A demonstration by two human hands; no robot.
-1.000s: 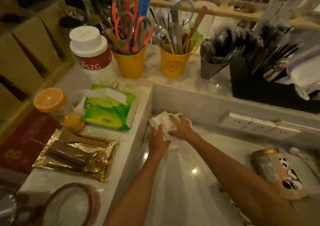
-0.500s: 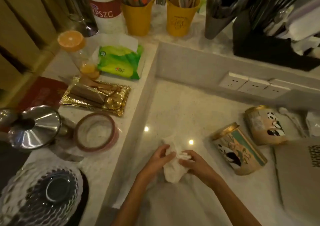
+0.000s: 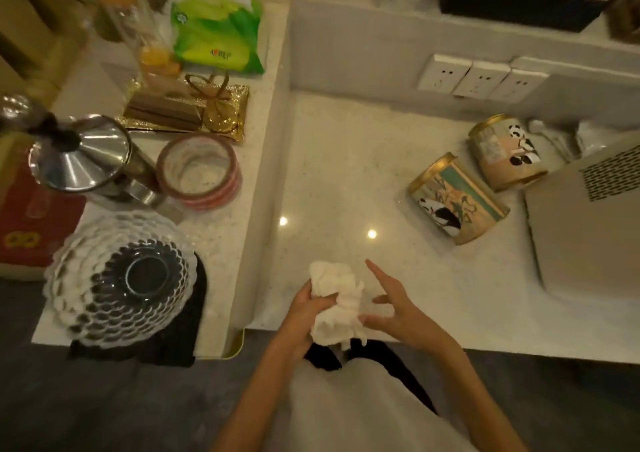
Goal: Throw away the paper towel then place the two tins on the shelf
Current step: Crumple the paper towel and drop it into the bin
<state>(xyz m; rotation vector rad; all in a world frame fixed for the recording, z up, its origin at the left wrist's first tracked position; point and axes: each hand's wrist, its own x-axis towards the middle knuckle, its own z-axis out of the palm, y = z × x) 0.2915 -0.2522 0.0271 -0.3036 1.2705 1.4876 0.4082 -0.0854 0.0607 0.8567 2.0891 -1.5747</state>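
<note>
A crumpled white paper towel (image 3: 337,304) is bunched at the front edge of the pale counter (image 3: 346,160). My left hand (image 3: 304,316) is closed around its left side. My right hand (image 3: 394,304) hovers just right of it with fingers spread, its thumb touching the towel's lower edge. Two panda-printed tins with gold rims lie on their sides at the right: the nearer tin (image 3: 457,200) with a teal panel, and the farther tin (image 3: 507,151) beside it.
A raised shelf (image 3: 256,181) on the left carries a tape roll (image 3: 199,171), a steel pot lid (image 3: 81,155), a glass dish (image 3: 121,275), a gold tray (image 3: 187,112) and a green tissue pack (image 3: 218,35). Wall sockets (image 3: 479,79) line the back. A beige appliance (image 3: 588,223) sits at the right.
The towel was drawn from the back corner of the counter to its front edge. My right hand has let go and spread its fingers; the view tilted down.
</note>
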